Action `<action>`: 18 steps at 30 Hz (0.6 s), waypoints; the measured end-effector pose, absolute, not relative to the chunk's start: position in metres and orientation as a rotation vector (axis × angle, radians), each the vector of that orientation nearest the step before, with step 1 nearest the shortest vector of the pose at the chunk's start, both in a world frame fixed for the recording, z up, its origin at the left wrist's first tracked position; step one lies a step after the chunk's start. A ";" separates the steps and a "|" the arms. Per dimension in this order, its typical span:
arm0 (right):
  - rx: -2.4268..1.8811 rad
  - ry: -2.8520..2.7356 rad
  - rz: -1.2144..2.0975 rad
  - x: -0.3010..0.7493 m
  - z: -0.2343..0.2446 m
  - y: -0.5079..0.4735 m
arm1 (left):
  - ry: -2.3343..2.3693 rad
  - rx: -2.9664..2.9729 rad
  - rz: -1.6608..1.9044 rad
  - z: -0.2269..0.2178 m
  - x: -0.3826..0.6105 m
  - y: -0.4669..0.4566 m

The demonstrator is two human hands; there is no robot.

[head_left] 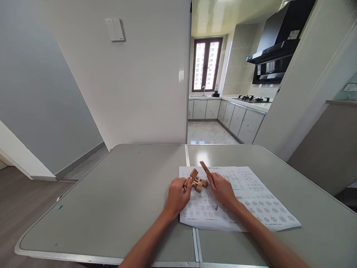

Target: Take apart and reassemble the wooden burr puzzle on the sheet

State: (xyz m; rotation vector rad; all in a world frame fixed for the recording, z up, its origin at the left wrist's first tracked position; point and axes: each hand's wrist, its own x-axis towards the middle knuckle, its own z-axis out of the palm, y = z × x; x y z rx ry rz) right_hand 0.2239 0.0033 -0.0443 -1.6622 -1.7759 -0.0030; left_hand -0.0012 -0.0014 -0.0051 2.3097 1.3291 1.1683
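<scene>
My left hand (178, 192) grips a notched wooden puzzle piece (193, 173) between thumb and fingers, with its end sticking up. In my right hand (221, 188) is a long, flat wooden puzzle piece (205, 168), tilted up and to the left. Between the two hands, several more wooden pieces (198, 186) lie in a small cluster; whether some are joined cannot be made out. Beneath them is a large white instruction sheet (242, 219) printed with rows of small diagrams. My left fingers partly hide the piece they hold.
The grey folding table (125, 201) has a metal seam (196, 245) down its middle. A small teal bit (59, 207) rests near its left edge. Beyond the table are a white wall (139, 93) and a kitchen with low cabinets (228, 115).
</scene>
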 end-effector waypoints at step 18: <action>-1.537 -2.008 0.041 0.223 -0.057 0.009 | 1.590 2.466 0.879 -0.016 -0.013 0.008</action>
